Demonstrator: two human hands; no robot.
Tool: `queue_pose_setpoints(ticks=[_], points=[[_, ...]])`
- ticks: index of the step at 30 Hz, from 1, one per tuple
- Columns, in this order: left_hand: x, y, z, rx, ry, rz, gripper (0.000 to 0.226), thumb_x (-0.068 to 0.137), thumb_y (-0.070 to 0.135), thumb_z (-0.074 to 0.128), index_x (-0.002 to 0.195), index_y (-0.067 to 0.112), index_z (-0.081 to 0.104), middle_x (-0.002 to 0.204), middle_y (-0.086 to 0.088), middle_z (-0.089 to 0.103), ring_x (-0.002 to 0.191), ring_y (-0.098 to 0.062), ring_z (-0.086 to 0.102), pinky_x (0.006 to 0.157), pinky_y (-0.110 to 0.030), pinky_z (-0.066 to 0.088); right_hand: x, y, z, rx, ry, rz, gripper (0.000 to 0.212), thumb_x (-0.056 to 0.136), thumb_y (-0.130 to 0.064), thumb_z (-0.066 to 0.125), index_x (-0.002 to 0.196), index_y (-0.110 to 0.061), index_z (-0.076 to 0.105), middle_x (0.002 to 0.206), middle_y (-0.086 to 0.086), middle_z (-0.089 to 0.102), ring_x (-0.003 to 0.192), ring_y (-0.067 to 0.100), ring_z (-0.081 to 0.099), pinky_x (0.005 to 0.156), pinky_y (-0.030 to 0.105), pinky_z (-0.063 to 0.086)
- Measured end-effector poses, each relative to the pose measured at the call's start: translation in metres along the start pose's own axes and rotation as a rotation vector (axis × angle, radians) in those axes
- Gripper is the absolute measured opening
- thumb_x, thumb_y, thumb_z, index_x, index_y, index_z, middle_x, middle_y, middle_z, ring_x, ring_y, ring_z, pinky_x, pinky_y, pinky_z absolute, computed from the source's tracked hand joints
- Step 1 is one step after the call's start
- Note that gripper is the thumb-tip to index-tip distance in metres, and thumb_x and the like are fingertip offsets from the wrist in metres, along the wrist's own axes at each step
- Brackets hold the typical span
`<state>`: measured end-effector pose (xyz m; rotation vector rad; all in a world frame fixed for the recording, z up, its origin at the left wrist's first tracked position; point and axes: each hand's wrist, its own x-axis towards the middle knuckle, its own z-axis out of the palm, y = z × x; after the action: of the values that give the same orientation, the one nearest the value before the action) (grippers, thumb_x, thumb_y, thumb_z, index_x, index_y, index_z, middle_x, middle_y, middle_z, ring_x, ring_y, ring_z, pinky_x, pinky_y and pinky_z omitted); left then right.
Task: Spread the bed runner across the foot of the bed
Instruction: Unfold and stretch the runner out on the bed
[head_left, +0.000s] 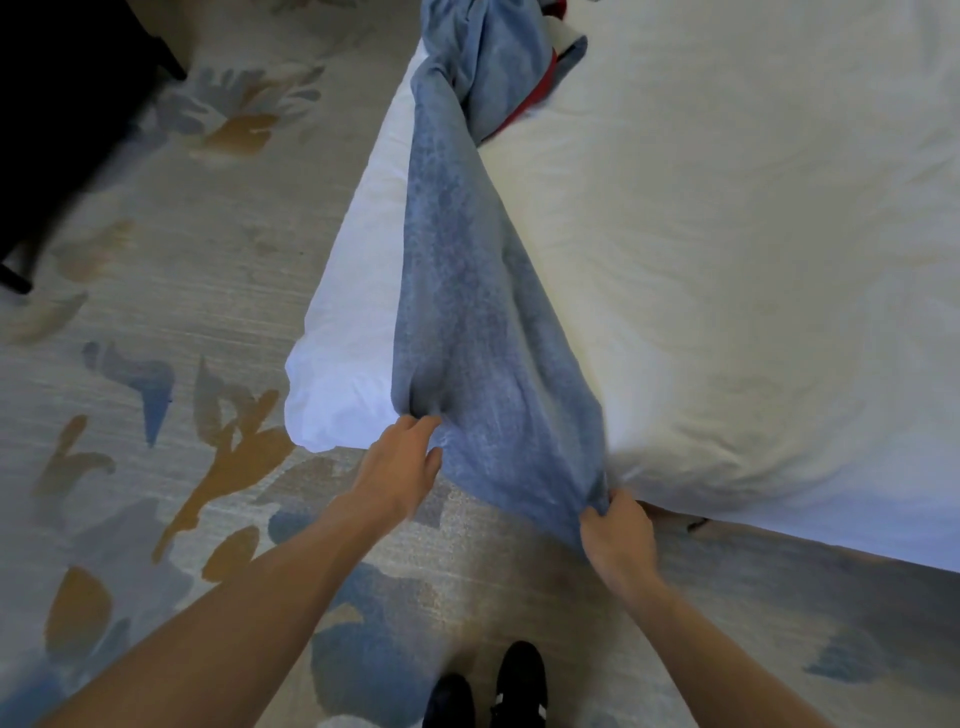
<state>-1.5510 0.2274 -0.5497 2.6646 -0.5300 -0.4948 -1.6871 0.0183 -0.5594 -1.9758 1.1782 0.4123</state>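
A long blue bed runner (467, 291) lies stretched and bunched along the edge of a white bed (727, 260), running from the far end toward me. Its far part is crumpled, with a red lining showing. My left hand (402, 462) pinches the runner's near left corner at the bed's corner. The near right corner is gripped by my right hand (615, 530), just off the mattress edge. The near end of the cloth hangs between both hands.
A pale carpet (171, 364) with blue and ochre shapes covers the floor on the left and in front. A dark piece of furniture (57, 104) stands at the far left. My black shoes (488, 691) are at the bottom edge.
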Motion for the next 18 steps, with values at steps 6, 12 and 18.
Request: queue_pose_setpoints(ticks=[6,12,18], points=[[0.024,0.006,-0.033,-0.035,-0.019,-0.005,0.043,0.098,0.028,0.046,0.139,0.015,0.042,0.125,-0.01,0.055,0.111,-0.028,0.055,0.096,-0.035,0.045,-0.004,-0.06,-0.017,-0.129,0.217,-0.224,0.042,0.09,-0.018,0.055,0.128,-0.002,0.047,0.122,0.018,0.051,0.108,0.034,0.052,0.092,0.042,0.043],[0.061,0.011,-0.086,-0.088,-0.108,-0.086,0.05,0.094,0.05,0.041,0.137,0.024,0.042,0.139,-0.005,0.047,0.122,-0.028,0.05,0.106,-0.041,0.04,-0.001,-0.137,-0.026,-0.095,0.233,-0.285,0.045,0.092,-0.02,0.052,0.134,-0.005,0.043,0.13,0.016,0.048,0.116,0.032,0.049,0.099,0.041,0.041],[0.1,-0.001,-0.136,-0.007,-0.107,0.091,0.041,0.097,0.038,0.041,0.136,0.023,0.043,0.136,-0.006,0.05,0.117,-0.025,0.052,0.099,-0.034,0.041,0.002,-0.199,-0.013,-0.111,0.23,-0.279,0.043,0.091,-0.018,0.05,0.132,-0.006,0.048,0.129,0.017,0.051,0.115,0.034,0.05,0.099,0.043,0.041]])
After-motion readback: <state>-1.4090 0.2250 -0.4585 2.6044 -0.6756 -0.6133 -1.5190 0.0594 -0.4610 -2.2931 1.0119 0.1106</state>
